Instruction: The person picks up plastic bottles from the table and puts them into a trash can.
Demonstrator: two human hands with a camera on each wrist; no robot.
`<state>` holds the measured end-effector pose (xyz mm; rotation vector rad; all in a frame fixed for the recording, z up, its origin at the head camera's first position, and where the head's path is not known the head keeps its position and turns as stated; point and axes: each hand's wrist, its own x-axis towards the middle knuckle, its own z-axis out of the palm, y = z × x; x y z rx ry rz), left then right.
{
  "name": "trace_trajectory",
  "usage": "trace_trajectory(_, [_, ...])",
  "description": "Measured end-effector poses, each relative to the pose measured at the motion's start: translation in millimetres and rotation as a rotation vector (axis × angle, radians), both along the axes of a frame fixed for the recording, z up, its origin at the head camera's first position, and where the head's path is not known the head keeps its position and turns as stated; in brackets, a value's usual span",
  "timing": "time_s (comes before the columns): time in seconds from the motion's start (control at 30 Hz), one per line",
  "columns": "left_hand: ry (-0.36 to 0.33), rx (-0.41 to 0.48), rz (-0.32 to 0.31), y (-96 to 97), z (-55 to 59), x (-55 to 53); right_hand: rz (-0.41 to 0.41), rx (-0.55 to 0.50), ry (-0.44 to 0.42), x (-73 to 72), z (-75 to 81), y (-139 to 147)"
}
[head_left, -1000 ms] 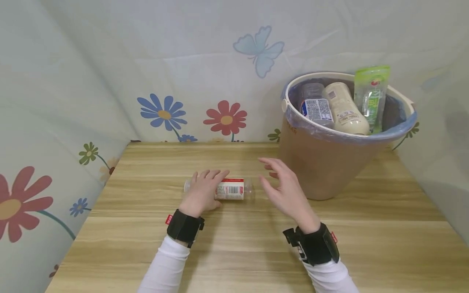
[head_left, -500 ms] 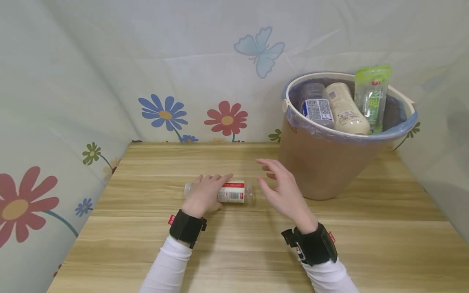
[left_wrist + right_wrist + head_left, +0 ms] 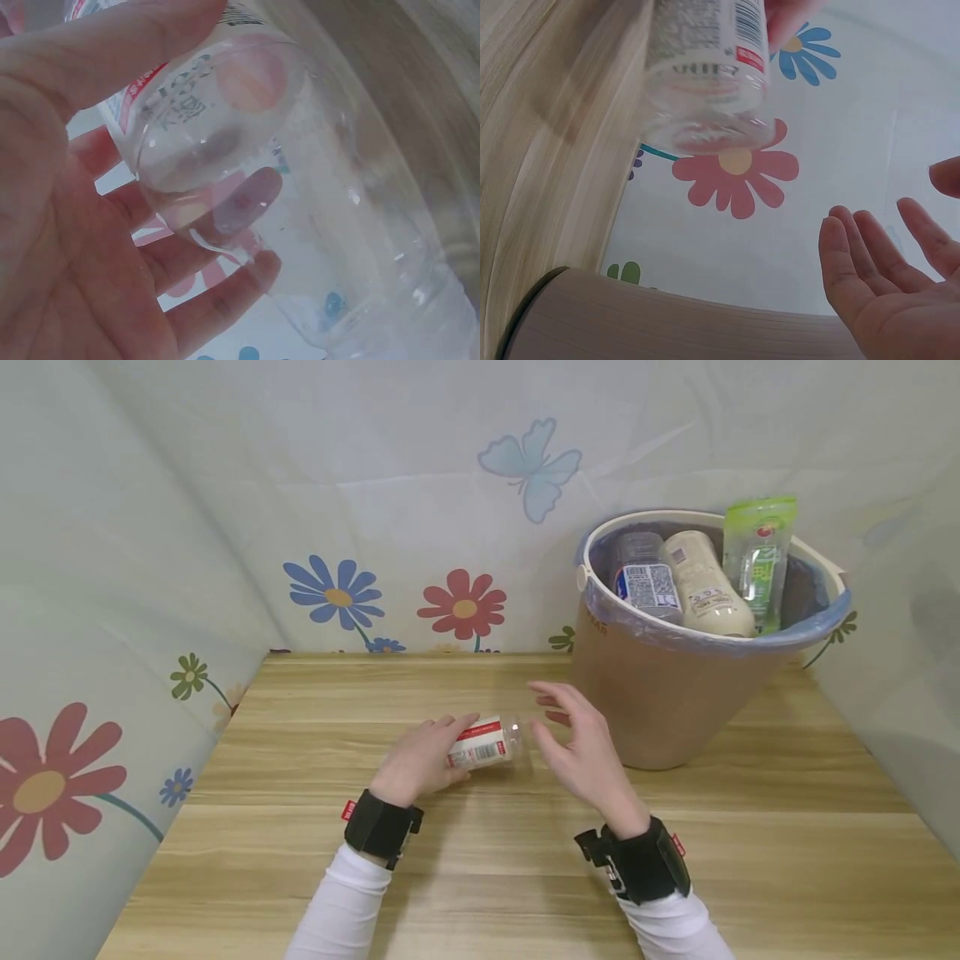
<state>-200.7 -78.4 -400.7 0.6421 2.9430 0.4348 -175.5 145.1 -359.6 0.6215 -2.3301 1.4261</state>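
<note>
A clear plastic bottle [image 3: 480, 743] with a red and white label lies on its side, tilted, in my left hand [image 3: 422, 758]. In the left wrist view the thumb crosses the label of the bottle [image 3: 300, 187] while the fingers curl round its far side. The bottle's neck end is hidden under the hand in the head view. My right hand [image 3: 588, 752] hovers to the right of the bottle's base, fingers loosely bent and holding nothing. In the right wrist view the bottle [image 3: 709, 82] appears apart from the right hand [image 3: 900, 285].
A tan bin [image 3: 660, 710] with a blue liner stands at the back right, close beyond my right hand. Inside it are a clear bottle [image 3: 648, 581], a cream bottle [image 3: 708, 589] and a green packet [image 3: 759, 564]. A flower-printed curtain [image 3: 405, 510] rises behind the wooden table [image 3: 487, 877].
The bottle lay flat under my left hand; now the hand grips it and its base end has swung up and tilted. The right hand has stayed nearly still.
</note>
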Motion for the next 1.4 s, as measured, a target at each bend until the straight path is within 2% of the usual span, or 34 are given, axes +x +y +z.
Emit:
trace_trajectory(0.1, [0.005,0.087,0.013,-1.3,5.0,-0.2,-0.007,-0.057,0.025,-1.9,-0.5,-0.8])
trace_trajectory(0.17, [0.032,0.141,0.019,-2.5,9.1,-0.1,-0.011,-0.093,0.038,-2.6,-0.6,-1.3])
trace_trajectory(0.27, [0.109,0.213,0.020,-4.0,16.3,0.4,-0.012,-0.150,0.046,-2.3,1.2,-2.7])
trace_trajectory(0.4, [0.219,0.289,0.012,-4.0,26.1,2.1,-0.023,-0.194,0.021,8.6,20.0,-9.3])
trace_trajectory(0.5, [0.269,0.345,0.018,-2.1,32.7,4.5,-0.028,-0.202,0.006,16.1,31.2,-13.7])
trace_trajectory(0.57, [0.289,0.386,0.028,-0.6,36.3,6.5,-0.021,-0.212,0.007,14.7,27.3,-14.0])
trace_trajectory(0.77, [0.281,0.559,0.033,3.7,42.9,11.8,0.020,-0.253,-0.003,3.4,3.5,-11.8])
trace_trajectory(0.83, [0.273,0.619,0.026,5.7,43.6,12.9,0.031,-0.258,-0.009,2.5,1.4,-12.3])
trace_trajectory(1.0, [0.232,0.729,0.001,12.1,44.0,15.1,0.056,-0.254,-0.018,2.6,1.3,-13.3])
trace_trajectory(1.2, [0.179,0.810,-0.028,22.2,43.3,15.7,0.071,-0.247,-0.042,5.6,3.8,-13.2])
trace_trajectory(1.4, [0.140,0.874,-0.012,29.0,39.5,17.4,0.066,-0.260,-0.084,10.0,8.0,-15.1])
